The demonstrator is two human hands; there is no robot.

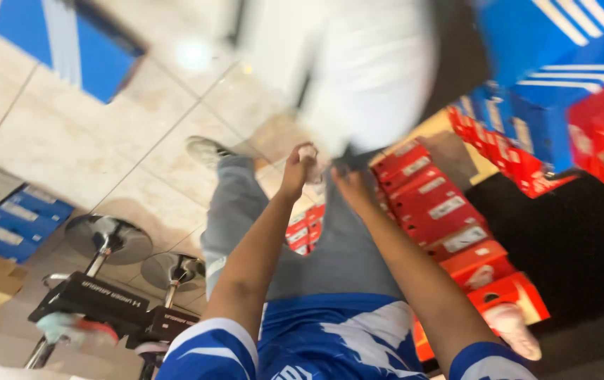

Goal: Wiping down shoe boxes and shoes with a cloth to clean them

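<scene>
Above glossy floor tiles [91, 141], both hands [326, 172] pinch a blurred, smooth white sheet [372, 77] beside red cardboard boxes [436, 204].

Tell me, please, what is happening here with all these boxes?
A person in a blue and white shirt and grey trousers holds both hands up in front. The left hand and the right hand each grip the lower edge of a blurred white thing, possibly a bag or sheet; the blur hides what it is. Red shoeboxes are stacked at the right, blue shoeboxes above them, and two chrome-based stools stand on the tiled floor.
</scene>
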